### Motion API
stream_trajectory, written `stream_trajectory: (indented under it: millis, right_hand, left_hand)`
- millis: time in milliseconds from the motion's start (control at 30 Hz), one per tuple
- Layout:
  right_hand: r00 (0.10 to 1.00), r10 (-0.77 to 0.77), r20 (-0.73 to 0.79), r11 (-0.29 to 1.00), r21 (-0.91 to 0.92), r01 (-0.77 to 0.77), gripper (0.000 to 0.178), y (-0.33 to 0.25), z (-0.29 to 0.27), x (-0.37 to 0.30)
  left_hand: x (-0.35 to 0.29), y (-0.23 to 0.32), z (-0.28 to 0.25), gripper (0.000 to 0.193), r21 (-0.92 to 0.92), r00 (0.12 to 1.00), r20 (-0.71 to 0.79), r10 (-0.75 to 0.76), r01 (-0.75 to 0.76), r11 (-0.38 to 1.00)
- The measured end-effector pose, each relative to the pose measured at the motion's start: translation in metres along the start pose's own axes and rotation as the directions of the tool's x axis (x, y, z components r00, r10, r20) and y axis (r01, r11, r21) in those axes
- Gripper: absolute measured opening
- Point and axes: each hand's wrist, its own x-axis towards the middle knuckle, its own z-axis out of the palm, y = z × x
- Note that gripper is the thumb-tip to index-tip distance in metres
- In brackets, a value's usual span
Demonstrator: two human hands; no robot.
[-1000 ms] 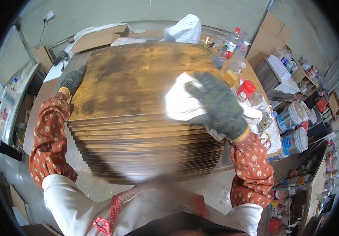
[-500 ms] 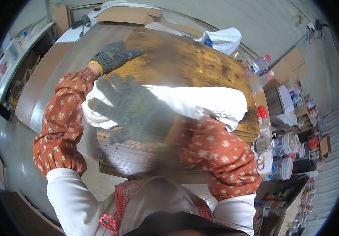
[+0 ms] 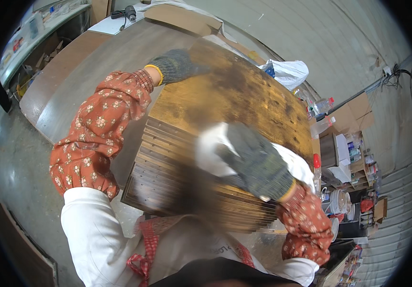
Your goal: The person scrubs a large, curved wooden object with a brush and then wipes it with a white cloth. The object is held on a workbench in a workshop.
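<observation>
Head view, only cam. Vs 0.5 s ago: right hand [image 3: 256,165] has swept back from the person's left side of the stack to the near-right part; the white cloth [image 3: 206,146] goes with it, now bunched under the glove rather than spread wide across the top. Cam also swings, so more of the stack's near-left corner shows. Left hand [image 3: 177,64] hasn't shifted: same far-left corner as before. Judgement: wiping stroke is mid-pass, back-and-forth rubbing of the top board, left hand just bracing; work is ongoing, not finishing.

Thing rel. to fingers: the stack of dark wooden boards [image 3: 234,95] lies directly under both hands. Right-hand fingers [image 3: 237,148] are flat, extended, pressing down on the cloth, pointing to the far-left; cloth sticks out beyond the fingertips and also on the wrist side to the right. Not clenched — palm-down press; motion blur, so exact finger spread is hard to tell. Left-hand fingers [image 3: 194,69] are draped over the far edge of the top board, curled lightly on it, holding the stack steady; grip tightness I cannot tell.

Stained top surface runs betw. the two hands, layered board edges face the person, below the right wrist. Stack sits on a grey table [image 3: 67,95]. Plastic bottles [image 3: 323,107] and a white bag [image 3: 287,71] are well beyond the right fingers, far-right.
</observation>
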Motion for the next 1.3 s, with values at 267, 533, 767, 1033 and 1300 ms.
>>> stream_trajectory:
  millis: [267, 533, 767, 1033, 1300]
  right_hand:
    - [0.988, -0.055, -0.148, 0.965, 0.246, 0.09, 0.068, -0.012, 0.037, 0.076]
    - [0.933, 0.355, 0.064, 0.934, -0.048, -0.353, 0.081, 0.012, -0.004, -0.133]
    - [0.984, 0.154, -0.095, 0.981, -0.101, -0.163, 0.047, -0.027, 0.041, -0.026]
    - [0.971, 0.033, -0.239, 0.98, -0.185, -0.079, 0.046, -0.059, 0.063, 0.069]
    - [0.999, 0.002, -0.051, 0.962, -0.274, -0.016, 0.058, -0.056, 0.051, 0.029]
  left_hand:
    - [-0.007, 0.008, -0.006, 0.056, 0.178, 0.994, 0.019, 0.107, -0.109, 0.978]
    - [-0.002, 0.005, -0.004, 0.095, 0.004, 0.999, -0.035, -0.016, 0.016, 1.0]
    - [-0.001, 0.005, 0.0, 0.084, -0.006, 0.998, -0.059, -0.028, 0.028, 1.0]
    - [-0.006, 0.006, -0.001, 0.09, 0.036, 0.994, -0.039, 0.102, -0.101, 0.994]
    - [-0.002, 0.002, 0.004, 0.085, 0.033, 0.995, 0.003, 0.101, -0.101, 0.994]
